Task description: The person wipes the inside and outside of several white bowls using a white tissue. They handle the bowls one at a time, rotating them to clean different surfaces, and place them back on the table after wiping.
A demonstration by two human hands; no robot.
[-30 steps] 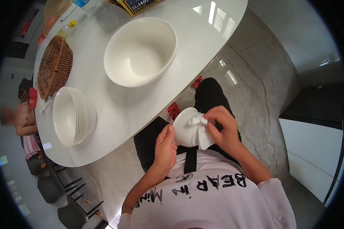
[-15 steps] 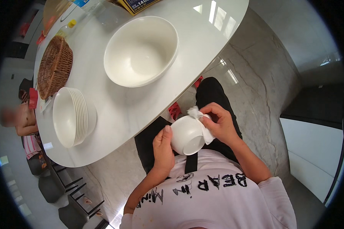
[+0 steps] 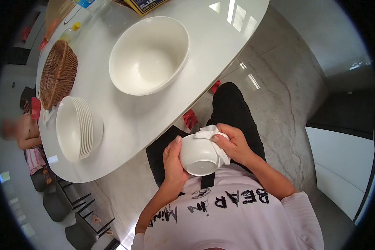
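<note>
A small white bowl (image 3: 198, 156) is held tilted over my lap, its base turned toward me. My left hand (image 3: 174, 160) grips the bowl's left side, thumb up along the wall. With my right hand (image 3: 232, 143) I pinch a white cloth or tissue (image 3: 208, 132) against the rim and right side of the bowl; the inside is hidden. On the table to the left stands a nested stack of white bowls (image 3: 77, 129). A large white bowl (image 3: 150, 56) sits in front of me on the tabletop.
The glossy white table (image 3: 129, 121) has a curved edge close to my knees. Farther left on it are a brown wicker basket (image 3: 59, 75) and a yellow-capped bottle (image 3: 72, 31). Dark chairs (image 3: 58, 204) and a seated person (image 3: 27, 131) are at the left; a white-and-black cabinet (image 3: 341, 154) stands right.
The bowl has turned in my hands and shifted slightly toward me and left. My right hand and the cloth have moved a little nearer, the cloth now folded over the rim.
</note>
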